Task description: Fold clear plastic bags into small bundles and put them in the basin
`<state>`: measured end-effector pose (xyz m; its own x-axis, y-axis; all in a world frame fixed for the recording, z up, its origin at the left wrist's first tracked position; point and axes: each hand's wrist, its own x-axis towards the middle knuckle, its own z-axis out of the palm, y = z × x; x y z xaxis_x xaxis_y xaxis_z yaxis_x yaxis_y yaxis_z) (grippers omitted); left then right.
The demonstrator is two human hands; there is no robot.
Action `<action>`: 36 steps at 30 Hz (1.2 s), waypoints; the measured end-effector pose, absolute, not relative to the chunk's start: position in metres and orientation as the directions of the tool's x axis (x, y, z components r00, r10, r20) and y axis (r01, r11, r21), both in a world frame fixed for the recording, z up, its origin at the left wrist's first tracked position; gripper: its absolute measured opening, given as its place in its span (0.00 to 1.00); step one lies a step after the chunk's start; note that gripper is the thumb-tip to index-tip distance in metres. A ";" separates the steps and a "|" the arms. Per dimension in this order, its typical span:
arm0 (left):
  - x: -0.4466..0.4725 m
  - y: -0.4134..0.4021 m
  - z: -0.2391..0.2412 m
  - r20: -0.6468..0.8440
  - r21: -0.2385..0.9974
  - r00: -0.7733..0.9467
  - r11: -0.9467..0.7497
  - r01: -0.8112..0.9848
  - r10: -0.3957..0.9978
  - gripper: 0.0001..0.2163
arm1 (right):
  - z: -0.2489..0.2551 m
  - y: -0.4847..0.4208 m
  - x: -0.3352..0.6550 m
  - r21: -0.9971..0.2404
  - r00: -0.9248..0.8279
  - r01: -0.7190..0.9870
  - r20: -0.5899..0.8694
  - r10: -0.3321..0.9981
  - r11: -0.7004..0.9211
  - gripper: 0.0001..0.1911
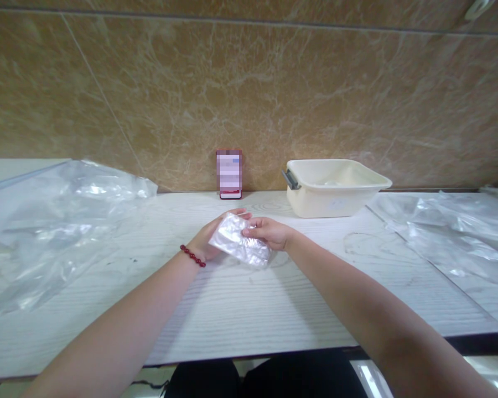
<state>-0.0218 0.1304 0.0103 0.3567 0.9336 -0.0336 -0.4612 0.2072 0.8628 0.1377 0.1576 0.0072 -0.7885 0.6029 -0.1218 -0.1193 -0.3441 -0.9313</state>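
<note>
Pinching plastic bag (238, 247) mid-frame: your right hand (273, 233) clamped on it, left hand (207, 239) grip unclear; likely light, limp, slippery; hold by edges.

From afar I'm supporting folded clear plastic (236, 243) with the left hand (207, 241) and pinching it with the right hand (271, 232); a phone (229, 176) is leaning against the marbled wall (232, 83), a cream tub (327, 202) standing nearby.

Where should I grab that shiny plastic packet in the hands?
Pinch the packet by its near right corner, coming from the near side. That seems best because it pokes out past the right hand, while the left hand supports the other end. It looks flat and wrinkly, so a light pinch may do.
</note>
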 end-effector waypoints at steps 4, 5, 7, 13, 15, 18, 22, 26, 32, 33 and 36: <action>-0.021 0.135 0.011 -0.067 0.808 0.233 0.190 -0.558 0.970 0.21 | 0.003 0.166 0.134 -0.950 -0.541 -0.222 -0.065 0.838 -0.217 0.16; -0.021 0.136 0.010 -0.052 0.812 0.213 0.166 -0.560 0.976 0.22 | 0.001 0.169 0.134 -0.960 -0.481 -0.219 -0.051 0.875 -0.176 0.16; -0.021 0.139 0.008 -0.022 0.840 0.166 0.109 -0.531 0.986 0.19 | -0.001 0.172 0.133 -0.976 -0.410 -0.191 -0.021 0.912 -0.108 0.17; -0.020 0.143 0.000 -0.046 0.889 0.032 0.055 -0.455 0.998 0.09 | -0.001 0.168 0.134 -0.994 -0.527 -0.042 -0.060 0.848 -0.097 0.16; -0.022 0.144 0.000 -0.075 0.887 0.056 0.092 -0.452 0.996 0.09 | 0.000 0.166 0.134 -0.993 -0.564 -0.025 -0.081 0.822 -0.115 0.16; -0.024 0.145 -0.002 -0.110 0.884 0.098 0.142 -0.445 0.989 0.08 | 0.000 0.167 0.135 -0.990 -0.585 -0.018 -0.105 0.804 -0.142 0.14; -0.025 0.146 -0.005 -0.124 0.873 0.148 0.178 -0.454 0.981 0.09 | -0.004 0.171 0.138 -0.991 -0.549 0.043 -0.131 0.825 -0.128 0.14; -0.027 0.148 -0.005 -0.119 0.864 0.243 0.221 -0.452 0.963 0.09 | -0.008 0.175 0.140 -0.989 -0.496 0.063 -0.147 0.856 -0.134 0.14; -0.032 0.152 -0.001 -0.145 0.813 0.381 0.330 -0.480 0.913 0.16 | 0.023 0.174 0.152 -0.993 -0.407 -0.073 -0.060 0.911 -0.098 0.16; -0.033 0.153 -0.002 -0.155 0.809 0.390 0.343 -0.478 0.908 0.17 | 0.035 0.175 0.158 -0.990 -0.380 -0.118 -0.026 0.925 -0.077 0.16; -0.036 0.156 -0.006 -0.156 0.806 0.391 0.345 -0.480 0.907 0.16 | 0.080 0.184 0.185 -0.979 -0.249 -0.192 0.123 0.961 0.075 0.13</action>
